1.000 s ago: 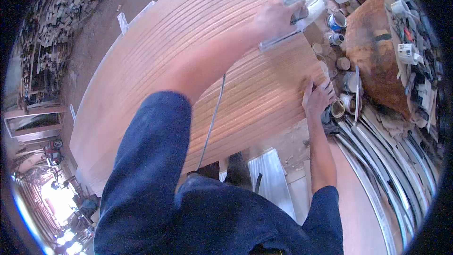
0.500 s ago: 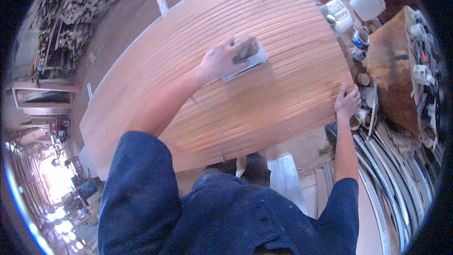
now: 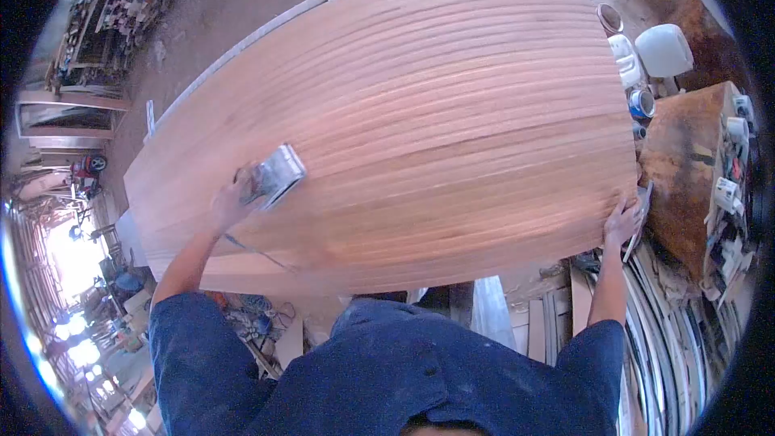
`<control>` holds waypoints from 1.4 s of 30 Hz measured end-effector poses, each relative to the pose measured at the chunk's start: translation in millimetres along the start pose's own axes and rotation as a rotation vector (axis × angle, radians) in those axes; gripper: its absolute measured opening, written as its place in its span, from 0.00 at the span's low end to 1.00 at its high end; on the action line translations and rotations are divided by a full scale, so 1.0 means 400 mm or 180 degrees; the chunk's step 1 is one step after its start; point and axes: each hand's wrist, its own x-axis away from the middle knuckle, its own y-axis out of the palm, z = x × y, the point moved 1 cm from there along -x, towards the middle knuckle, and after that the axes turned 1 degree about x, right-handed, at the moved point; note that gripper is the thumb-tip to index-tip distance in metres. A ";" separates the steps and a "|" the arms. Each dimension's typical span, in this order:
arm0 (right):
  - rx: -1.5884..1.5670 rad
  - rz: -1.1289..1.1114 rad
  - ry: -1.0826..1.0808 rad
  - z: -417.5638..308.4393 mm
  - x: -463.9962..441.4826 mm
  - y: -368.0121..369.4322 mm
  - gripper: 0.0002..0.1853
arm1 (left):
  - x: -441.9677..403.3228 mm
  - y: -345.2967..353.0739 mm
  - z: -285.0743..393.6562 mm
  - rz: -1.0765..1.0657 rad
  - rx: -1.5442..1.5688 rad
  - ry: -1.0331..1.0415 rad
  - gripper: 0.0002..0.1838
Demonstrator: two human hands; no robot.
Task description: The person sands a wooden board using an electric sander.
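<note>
A wide wooden panel point(image 3: 452, 137) with long parallel grooves or strips lies in front of my body. Toward its left part, my left hand point(image 3: 234, 196) is closed around a grey, dusty power sander point(image 3: 282, 173), whose flat base rests on the wood. A thin cord point(image 3: 258, 253) trails from the tool toward the panel's near edge. At the right end, my right hand point(image 3: 623, 222) grips the panel's near corner, its fingers bent at the edge; their undersides are hidden.
White plastic jugs point(image 3: 664, 50) and paint cans point(image 3: 642, 103) stand beyond the right end. A brown wooden block point(image 3: 682, 169) bears small containers. Long curved strips point(image 3: 658, 339) lie at lower right. Stacked wood point(image 3: 121, 16) and a frame point(image 3: 69, 119) are at left.
My left hand has swept the sander from the panel's upper right across to its left part. My right hand stays at the right edge. The view has shifted, showing more of the panel.
</note>
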 end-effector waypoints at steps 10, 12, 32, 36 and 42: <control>0.0088 0.0050 -0.0078 -0.018 0.006 -0.006 0.37 | -0.187 -0.027 0.304 0.0660 -0.0214 0.1400 0.39; 0.0030 0.0120 -0.0195 -0.009 0.006 0.000 0.37 | -0.243 -0.052 0.475 0.0525 -0.0212 0.1424 0.39; -0.0413 -0.0099 0.0171 -0.056 0.002 -0.097 0.39 | -0.641 -0.058 1.916 0.0725 -0.0573 0.3549 0.45; -0.0300 -0.0052 0.0156 -0.040 0.004 -0.068 0.37 | -0.618 -0.089 1.768 0.1138 -0.0330 0.4007 0.42; -0.0453 -0.0049 0.0183 -0.037 0.008 -0.051 0.37 | -0.584 -0.103 1.356 0.0954 -0.0527 0.3005 0.46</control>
